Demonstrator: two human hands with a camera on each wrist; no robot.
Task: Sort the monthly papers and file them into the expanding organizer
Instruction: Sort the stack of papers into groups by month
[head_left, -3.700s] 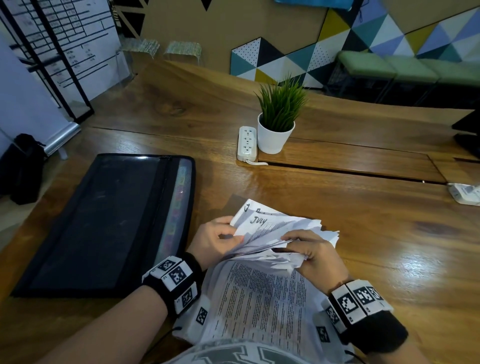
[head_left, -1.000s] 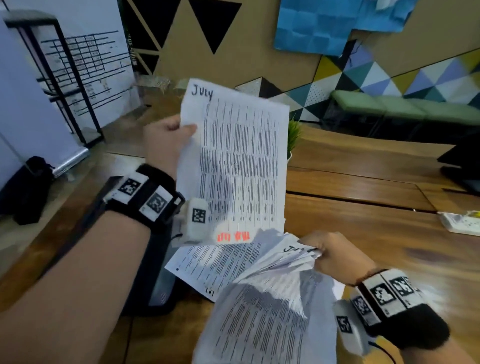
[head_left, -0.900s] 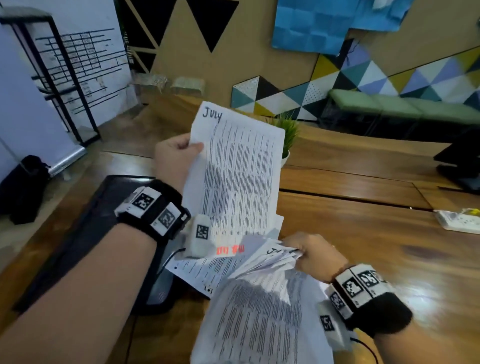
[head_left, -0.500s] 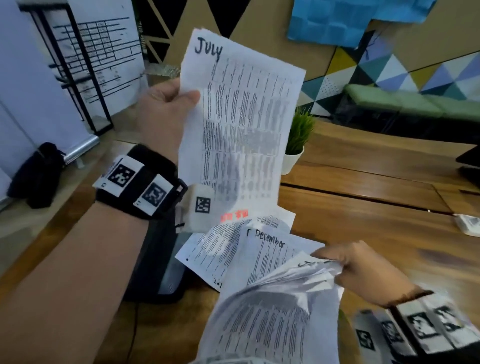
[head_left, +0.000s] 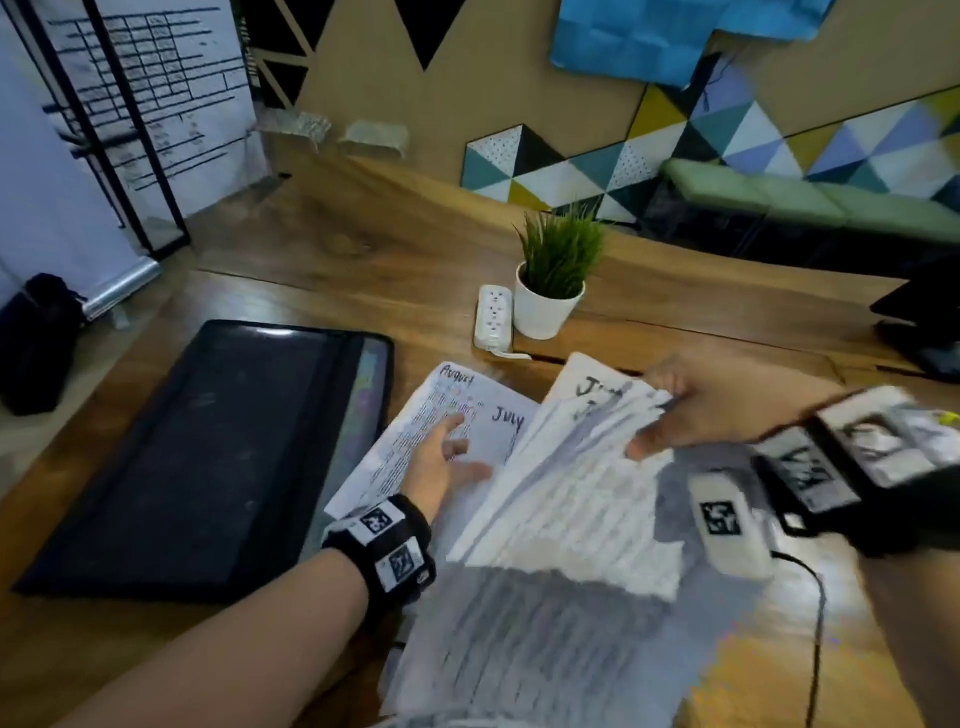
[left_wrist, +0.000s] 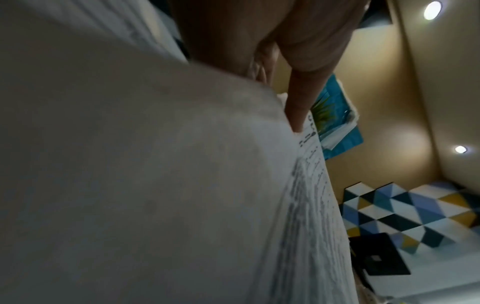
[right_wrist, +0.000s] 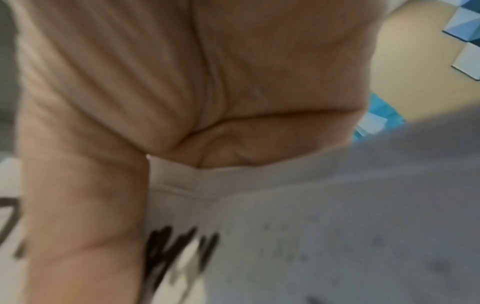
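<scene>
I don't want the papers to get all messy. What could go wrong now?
The right hand grips a fanned, crumpled stack of papers by one corner; sheets might slip out or tear. The July sheet overlaps the August sheet under the left hand, so the months could get mixed. The black organizer looks closed.

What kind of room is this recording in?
Probably an office or co-working meeting room. A long wooden table carries a power strip and a small potted plant; a whiteboard with a drawn grid stands at the left, and green cushioned benches line the patterned wall.
</scene>
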